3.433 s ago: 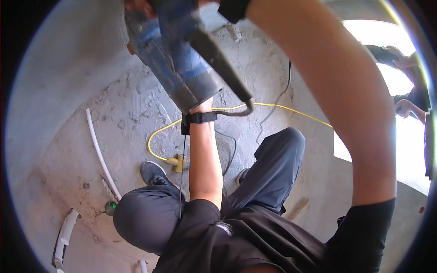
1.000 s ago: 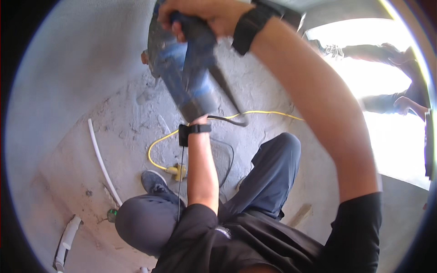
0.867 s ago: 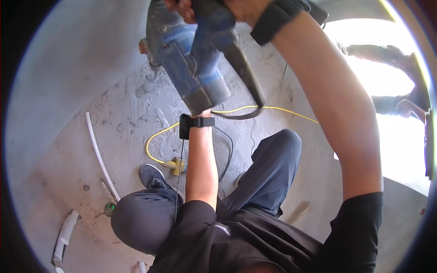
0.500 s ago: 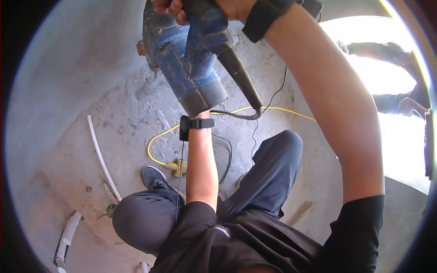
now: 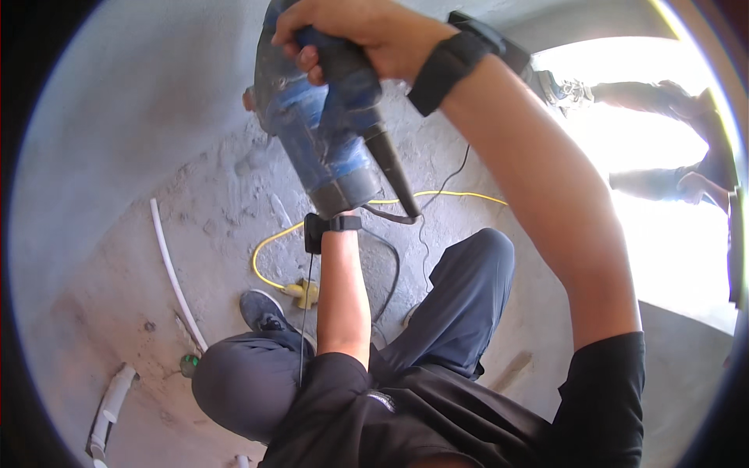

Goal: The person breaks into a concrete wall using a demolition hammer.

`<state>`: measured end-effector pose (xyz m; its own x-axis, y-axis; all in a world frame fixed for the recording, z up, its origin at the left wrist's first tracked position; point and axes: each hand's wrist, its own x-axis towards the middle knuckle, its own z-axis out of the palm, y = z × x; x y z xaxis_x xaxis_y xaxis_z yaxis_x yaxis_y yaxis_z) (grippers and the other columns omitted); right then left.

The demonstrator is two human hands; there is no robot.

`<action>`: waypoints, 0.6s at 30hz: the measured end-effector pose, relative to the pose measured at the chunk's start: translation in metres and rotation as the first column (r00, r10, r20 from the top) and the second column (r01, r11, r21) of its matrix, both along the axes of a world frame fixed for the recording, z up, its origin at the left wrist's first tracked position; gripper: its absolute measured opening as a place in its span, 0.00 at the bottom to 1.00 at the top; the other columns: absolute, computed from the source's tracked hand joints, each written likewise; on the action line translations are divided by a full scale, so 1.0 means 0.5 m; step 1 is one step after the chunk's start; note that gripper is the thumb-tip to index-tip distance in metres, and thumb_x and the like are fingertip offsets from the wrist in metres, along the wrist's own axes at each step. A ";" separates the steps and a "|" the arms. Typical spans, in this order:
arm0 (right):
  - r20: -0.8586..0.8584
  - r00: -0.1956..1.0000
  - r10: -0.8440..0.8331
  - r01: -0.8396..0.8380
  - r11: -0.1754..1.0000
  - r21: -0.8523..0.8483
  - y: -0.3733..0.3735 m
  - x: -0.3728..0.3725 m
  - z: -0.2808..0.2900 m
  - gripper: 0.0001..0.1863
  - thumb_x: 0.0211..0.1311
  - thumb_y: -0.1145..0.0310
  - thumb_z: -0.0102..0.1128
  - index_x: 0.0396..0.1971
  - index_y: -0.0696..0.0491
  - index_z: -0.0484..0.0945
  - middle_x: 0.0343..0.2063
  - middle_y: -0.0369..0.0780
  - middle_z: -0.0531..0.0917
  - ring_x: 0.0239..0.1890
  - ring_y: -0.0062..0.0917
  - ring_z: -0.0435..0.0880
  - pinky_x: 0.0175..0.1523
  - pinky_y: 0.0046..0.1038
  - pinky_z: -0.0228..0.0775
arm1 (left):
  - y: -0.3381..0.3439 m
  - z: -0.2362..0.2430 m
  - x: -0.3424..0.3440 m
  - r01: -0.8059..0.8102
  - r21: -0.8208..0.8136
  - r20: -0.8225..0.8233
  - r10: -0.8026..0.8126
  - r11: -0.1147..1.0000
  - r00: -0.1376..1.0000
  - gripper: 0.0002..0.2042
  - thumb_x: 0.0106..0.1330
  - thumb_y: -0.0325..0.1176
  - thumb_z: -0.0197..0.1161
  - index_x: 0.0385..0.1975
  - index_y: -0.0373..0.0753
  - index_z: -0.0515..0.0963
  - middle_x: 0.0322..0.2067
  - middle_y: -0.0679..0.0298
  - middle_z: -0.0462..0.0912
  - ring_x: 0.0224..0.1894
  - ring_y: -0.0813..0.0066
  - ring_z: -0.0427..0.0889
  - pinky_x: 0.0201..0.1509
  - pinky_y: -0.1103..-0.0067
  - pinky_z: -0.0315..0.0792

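A dusty blue-and-black power drill (image 5: pixel 312 144) is held high in front of me against the rough grey wall. My right hand (image 5: pixel 328 35), at the top of the view, is closed round its dark handle, with a black strap on the wrist. My left hand (image 5: pixel 348 211) is behind the lower body of the tool, its fingers hidden; a strapped device sits at that wrist. The tool's black cord (image 5: pixel 390 218) hangs down by my left wrist. Whatever the tool's tip touches is hidden or too unclear to make out.
A yellow cable (image 5: pixel 269 273) runs to a yellow connector (image 5: pixel 307 293) beside my shoe. A white pipe (image 5: pixel 168 257) lies at left, more pipe pieces (image 5: pixel 117 390) lower left, near a small green object (image 5: pixel 189 365). Another person (image 5: pixel 702 132) is in the bright opening at right.
Compared with half a second ago, the tool sits a little lower in the view, and more of my right hand shows. The grip on the handle is unchanged.
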<state>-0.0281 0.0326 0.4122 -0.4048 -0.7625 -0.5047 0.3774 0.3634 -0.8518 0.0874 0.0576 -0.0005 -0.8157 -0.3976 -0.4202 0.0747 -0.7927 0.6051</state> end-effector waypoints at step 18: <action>-0.045 0.936 -0.350 0.351 0.937 0.002 0.212 0.037 -0.026 0.10 0.62 0.69 0.61 0.30 0.62 0.80 0.21 0.40 0.79 0.19 0.19 0.76 0.26 0.22 0.73 | 0.148 0.243 -0.085 -0.232 -0.655 -0.088 0.233 0.719 0.969 0.14 0.71 0.38 0.57 0.49 0.36 0.75 0.45 0.60 0.81 0.44 0.74 0.80 0.43 0.75 0.77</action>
